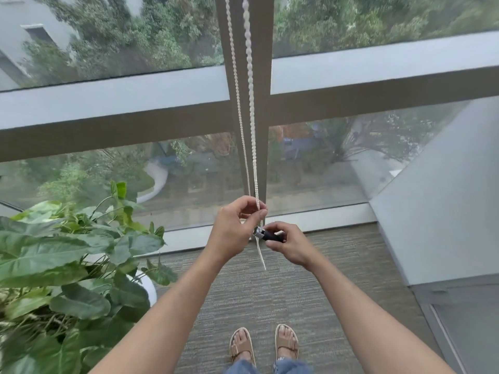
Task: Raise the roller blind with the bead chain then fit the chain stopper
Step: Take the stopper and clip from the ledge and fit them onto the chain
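A white bead chain (250, 103) hangs in two strands down the dark window mullion (266, 76). My left hand (232, 228) pinches the chain between thumb and fingers just above its lower loop. My right hand (290, 247) grips a small black stopper with a silver end (266, 235), and that silver end touches the chain right below my left fingers. The chain's loop end (261, 257) dangles below both hands. The roller blind itself is out of view.
A large leafy plant in a white pot (67, 260) stands close at my left. A grey wall panel (445, 211) juts in at the right. Carpet (270, 292) lies below, with my sandalled feet (264, 344) near the window sill (324, 220).
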Tool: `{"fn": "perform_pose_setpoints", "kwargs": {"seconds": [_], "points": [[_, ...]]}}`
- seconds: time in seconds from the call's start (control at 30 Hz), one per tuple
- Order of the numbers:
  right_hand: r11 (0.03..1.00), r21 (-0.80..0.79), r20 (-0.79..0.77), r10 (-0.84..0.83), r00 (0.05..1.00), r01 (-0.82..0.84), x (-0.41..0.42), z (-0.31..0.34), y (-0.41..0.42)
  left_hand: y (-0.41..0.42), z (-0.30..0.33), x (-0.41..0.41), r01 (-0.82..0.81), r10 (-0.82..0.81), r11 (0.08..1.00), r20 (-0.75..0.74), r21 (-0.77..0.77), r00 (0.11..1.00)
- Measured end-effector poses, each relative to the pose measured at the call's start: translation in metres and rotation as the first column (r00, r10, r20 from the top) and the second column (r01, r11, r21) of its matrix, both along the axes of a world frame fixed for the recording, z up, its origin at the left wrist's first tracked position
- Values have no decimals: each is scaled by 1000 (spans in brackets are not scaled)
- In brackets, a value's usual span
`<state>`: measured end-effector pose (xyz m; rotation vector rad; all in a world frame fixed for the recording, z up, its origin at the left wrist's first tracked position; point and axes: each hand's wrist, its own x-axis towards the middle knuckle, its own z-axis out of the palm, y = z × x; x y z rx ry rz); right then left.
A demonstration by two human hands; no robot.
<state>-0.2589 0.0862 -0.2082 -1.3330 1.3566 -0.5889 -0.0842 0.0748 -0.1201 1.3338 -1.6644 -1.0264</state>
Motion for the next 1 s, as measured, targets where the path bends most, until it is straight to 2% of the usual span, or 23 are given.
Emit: {"fn": "perform_pose_setpoints", "kwargs": {"seconds": [0.23, 0.37, 0.6, 1.0], "points": [[1000, 19, -55, 23, 998, -22, 1, -43, 0, -1, -50, -4, 60, -70, 986, 62, 156, 996], [995, 96, -92, 18, 996, -10, 1, -79, 6, -1, -88, -3, -11, 0, 975, 50, 224, 999], [990, 140, -162, 19, 987, 4, 0, -153, 2, -1, -162, -4, -58, 38, 963, 79, 262, 996], [966, 233, -157, -78, 984, 114, -4, -306, -14, -6, -275, -11, -14, -2, 964, 61, 265, 998]]}}
